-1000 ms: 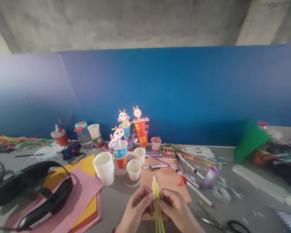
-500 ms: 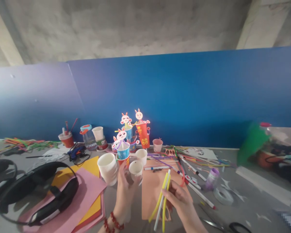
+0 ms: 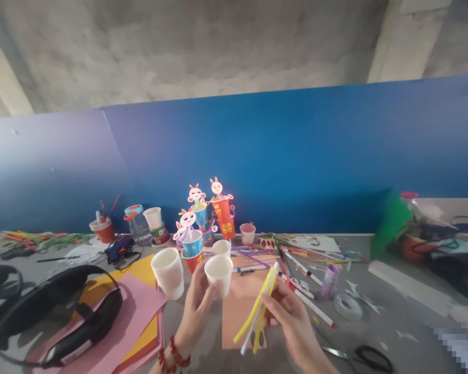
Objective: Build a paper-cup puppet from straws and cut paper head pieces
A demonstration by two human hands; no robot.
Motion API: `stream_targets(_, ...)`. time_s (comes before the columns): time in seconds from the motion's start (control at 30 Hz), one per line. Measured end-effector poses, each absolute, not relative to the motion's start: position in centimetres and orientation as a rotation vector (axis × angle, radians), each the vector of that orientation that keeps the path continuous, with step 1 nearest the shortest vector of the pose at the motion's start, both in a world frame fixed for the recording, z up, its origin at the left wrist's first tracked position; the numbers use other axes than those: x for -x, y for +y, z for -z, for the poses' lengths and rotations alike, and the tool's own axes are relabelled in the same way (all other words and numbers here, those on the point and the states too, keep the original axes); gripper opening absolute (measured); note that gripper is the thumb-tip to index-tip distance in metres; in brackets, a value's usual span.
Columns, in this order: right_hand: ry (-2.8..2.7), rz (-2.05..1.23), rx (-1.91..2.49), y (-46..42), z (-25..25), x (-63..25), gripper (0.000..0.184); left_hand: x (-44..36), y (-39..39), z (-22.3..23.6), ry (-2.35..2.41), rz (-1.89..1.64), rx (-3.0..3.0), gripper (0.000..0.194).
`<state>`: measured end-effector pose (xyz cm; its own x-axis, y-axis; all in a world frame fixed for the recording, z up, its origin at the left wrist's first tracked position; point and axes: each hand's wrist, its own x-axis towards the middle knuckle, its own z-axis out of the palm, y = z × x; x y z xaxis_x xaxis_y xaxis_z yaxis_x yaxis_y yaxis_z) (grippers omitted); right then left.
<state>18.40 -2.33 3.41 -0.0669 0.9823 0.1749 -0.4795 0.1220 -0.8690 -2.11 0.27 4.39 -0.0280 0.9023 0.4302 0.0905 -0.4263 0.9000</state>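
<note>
My left hand [image 3: 198, 296], with a red bead bracelet at the wrist, is closed round a small white paper cup [image 3: 219, 275], thumb on its near side. Between the thumb and fingers of my right hand [image 3: 286, 306] is a bundle of yellow and white straws [image 3: 257, 311], slanting down to the left. Beneath the straws lies an orange-brown paper sheet [image 3: 236, 322]. A stack of white cups [image 3: 168, 274] stands left of my left hand, and another white cup [image 3: 222, 249] is just behind the held one.
Decorated cups with rabbit faces [image 3: 191, 241] stand behind my left hand. Black headphones [image 3: 89, 327] rest on pink and yellow paper [image 3: 144, 298] at left. On the right are markers [image 3: 315, 306], a tape roll [image 3: 347, 307], a purple-capped glue bottle [image 3: 329, 280] and scissors [image 3: 370, 358].
My left hand has closed on the small white cup and lifted it slightly, its opening now tipped toward me. The straws stay in my right hand, and the view has shifted a little.
</note>
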Motion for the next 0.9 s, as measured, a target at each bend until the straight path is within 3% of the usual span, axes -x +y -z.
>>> stream_targets(0.2, -0.830, -1.298, 0.340, -2.9, -5.5, -21.4, 0.021, 1.4, -2.0, -5.7, 0.527, -1.181, -1.887, 0.053)
stream_targets(0.5, -1.274, -0.825, 0.617, -3.9, -5.5, -21.7, 0.004, 0.0, -2.3, -5.7, 0.370, -0.978, -1.768, 0.056)
stream_targets(0.7, -1.601, -0.557, 0.722, -4.8, -6.1, -21.2, 0.004, 0.3, -2.7, -4.9, 0.352, -0.955, -1.648, 0.053)
stream_targets(0.9, -1.727, -0.521, 0.551, -5.0, -7.1, -20.4, 0.013, 0.4, -2.8, -5.5, 0.344, -0.958, -1.598, 0.051)
